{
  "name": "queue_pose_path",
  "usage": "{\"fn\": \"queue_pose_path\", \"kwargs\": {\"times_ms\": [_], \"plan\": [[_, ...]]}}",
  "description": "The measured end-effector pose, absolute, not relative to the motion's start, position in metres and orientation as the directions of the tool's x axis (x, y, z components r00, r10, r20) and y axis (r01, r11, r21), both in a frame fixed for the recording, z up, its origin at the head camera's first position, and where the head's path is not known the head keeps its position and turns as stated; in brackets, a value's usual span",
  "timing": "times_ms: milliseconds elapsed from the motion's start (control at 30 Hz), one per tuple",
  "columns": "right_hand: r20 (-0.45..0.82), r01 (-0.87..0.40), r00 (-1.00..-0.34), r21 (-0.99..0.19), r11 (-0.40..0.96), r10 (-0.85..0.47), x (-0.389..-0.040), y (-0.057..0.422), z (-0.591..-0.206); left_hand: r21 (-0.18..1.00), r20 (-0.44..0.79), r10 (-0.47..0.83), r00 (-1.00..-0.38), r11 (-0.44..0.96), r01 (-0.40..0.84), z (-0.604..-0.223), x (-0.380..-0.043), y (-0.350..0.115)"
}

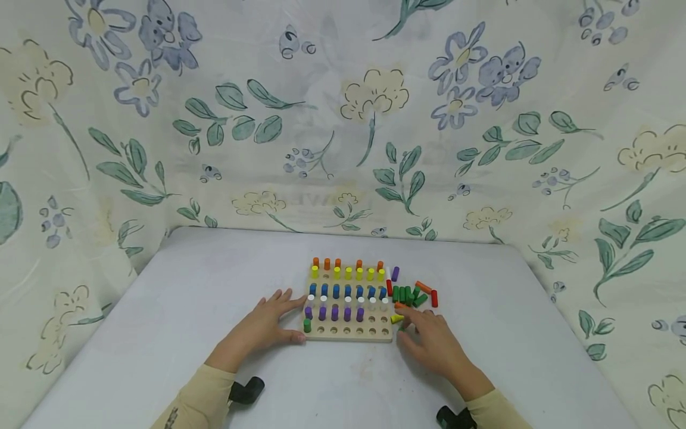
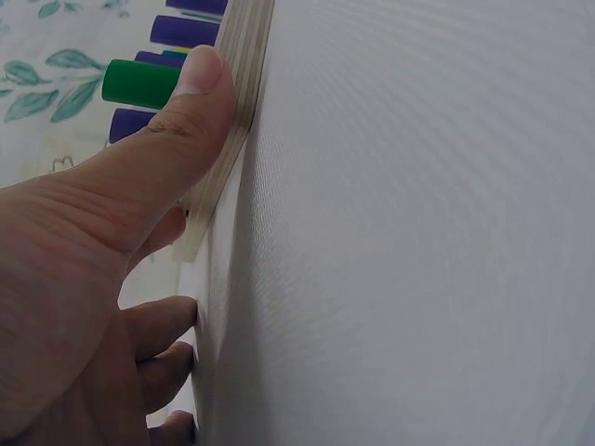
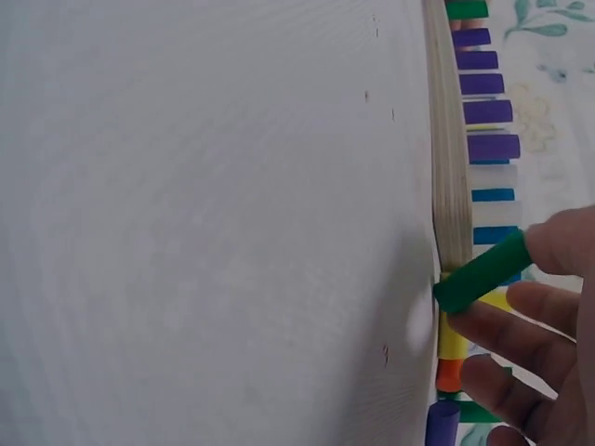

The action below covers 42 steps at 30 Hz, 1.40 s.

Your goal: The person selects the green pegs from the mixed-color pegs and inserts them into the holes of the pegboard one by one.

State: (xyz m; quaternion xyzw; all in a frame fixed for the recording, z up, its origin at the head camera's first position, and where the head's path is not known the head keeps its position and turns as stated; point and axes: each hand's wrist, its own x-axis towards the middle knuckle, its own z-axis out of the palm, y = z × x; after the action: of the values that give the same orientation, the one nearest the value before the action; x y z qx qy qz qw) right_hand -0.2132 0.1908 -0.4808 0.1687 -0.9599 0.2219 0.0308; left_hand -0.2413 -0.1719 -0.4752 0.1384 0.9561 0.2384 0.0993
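Pinched peg: here it is, a smooth green cylinder point(image 3: 483, 271), tilted, low end just beside the near right corner of the pegboard point(image 1: 340, 337)
Right hand point(image 1: 431, 339): at the pegboard's right side, thumb and finger closed down to the peg's thickness with the green cylinder between them, other fingers loosely bent
Left hand point(image 1: 265, 322): fingers spread, gripping nothing, thumb against the pegboard's near left corner, another fingertip at its left edge
Board: flat pale wood, striped layers along the edge, round holes along the near side
Standing rows: from the pegboard's far side come orange pegs point(image 1: 337, 263), yellow pegs point(image 1: 348, 273), blue pegs point(image 1: 336, 291), white pegs point(image 1: 348, 302), then purple pegs point(image 1: 334, 313)
Near left corner: one upright green peg point(image 1: 307, 326) on the pegboard
Loose pile: right of the pegboard, green pegs point(image 1: 402, 294) bunched together, a red peg point(image 1: 435, 298) farther out, a yellow peg point(image 1: 396, 319) lying close by its edge
Table: smooth white surface point(image 1: 332, 387) under the pegboard
Backdrop: creased floral cloth point(image 1: 332, 179) beyond the pegboard
Sleeves: beige fabric point(image 1: 200, 396), nearer than the pegboard
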Motion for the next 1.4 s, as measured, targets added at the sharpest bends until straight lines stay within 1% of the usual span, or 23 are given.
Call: {"fn": "queue_pose_path", "kwargs": {"times_ms": [200, 633, 933, 1400], "plan": [[0.091, -0.271, -0.961, -0.483, 0.833, -0.260, -0.2139, 0.1914, -0.4814, 0.482, -0.116, 0.316, -0.942, 0.847, 0.225, -0.4751, -0.2410, -0.1720], [0.055, -0.268, -0.959, -0.495, 0.826, -0.278, -0.2142, 0.1925, -0.4822, 0.483, -0.127, 0.313, -0.941, 0.848, 0.216, -0.4744, -0.2407, -0.1708], [0.110, -0.303, -0.952, -0.483, 0.822, -0.286, -0.2125, 0.1933, -0.4828, 0.481, -0.124, 0.309, -0.943, 0.850, 0.215, -0.4748, -0.2416, -0.1714], [0.135, -0.288, -0.957, -0.521, 0.804, -0.255, -0.2119, 0.1939, -0.4835, 0.488, -0.123, 0.318, -0.940, 0.844, 0.221, -0.4737, -0.2409, -0.1712]]}}
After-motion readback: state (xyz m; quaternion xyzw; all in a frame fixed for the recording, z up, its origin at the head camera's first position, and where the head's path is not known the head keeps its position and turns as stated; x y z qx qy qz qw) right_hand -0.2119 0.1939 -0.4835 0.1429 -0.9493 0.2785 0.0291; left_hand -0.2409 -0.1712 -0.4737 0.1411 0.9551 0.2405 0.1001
